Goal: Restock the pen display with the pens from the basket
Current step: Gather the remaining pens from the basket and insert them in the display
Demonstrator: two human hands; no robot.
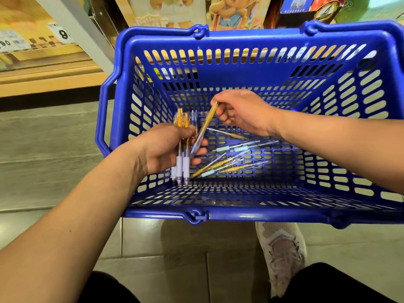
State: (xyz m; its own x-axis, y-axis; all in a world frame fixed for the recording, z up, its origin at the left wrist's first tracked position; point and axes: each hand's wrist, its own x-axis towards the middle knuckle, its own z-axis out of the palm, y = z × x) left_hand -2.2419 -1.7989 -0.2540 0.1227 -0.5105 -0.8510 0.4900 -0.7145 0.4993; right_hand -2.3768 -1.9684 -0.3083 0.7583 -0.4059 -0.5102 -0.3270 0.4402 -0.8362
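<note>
Gathering is in hand: a bundle of pens (182, 162) is clasped in the left grip (166, 147), and a single pen (205, 125) is pinched in the right grip (242, 112). Loose pens (231, 158) lie mid-floor in the basket (262, 215). The single pen probably needs tucking into the bundle next.

Grey tiled floor (54, 149), bit glossy. Pale wooden shelf (43, 79) off to the left with white price tags (62, 32), grey metal upright (87, 33) beside it. Cartoon teddy-bear boxes (231, 12) up top. Warm shop lighting.

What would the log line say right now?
stage: gathering | left hand: holds pen bunch | right hand: pinches one pen | basket: more pens loose
</note>
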